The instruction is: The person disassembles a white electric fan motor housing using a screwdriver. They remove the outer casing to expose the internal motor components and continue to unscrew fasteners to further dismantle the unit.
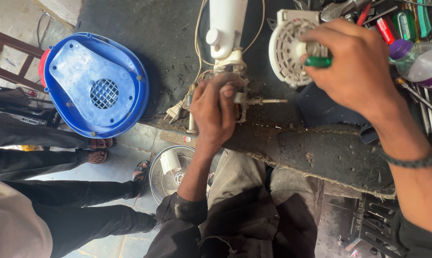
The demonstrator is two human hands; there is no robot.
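Fan motor stripped on the desk (321, 148)

Left hand (215, 112) clamps the motor (240, 98); right hand (354, 67) closes on a green-handled screwdriver (318, 61) by the white cover (286, 48). Likely next: careful tip alignment on a screw.

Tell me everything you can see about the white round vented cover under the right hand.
The white round cover looks like moulded plastic, with rings of slots around a solid hub and a squarish flange at its top edge. It lies on the dark workbench, beside the white fan neck. The right hand rests over its right side, holding a green-handled tool against it, and hides that part. Tools lie just to its right.
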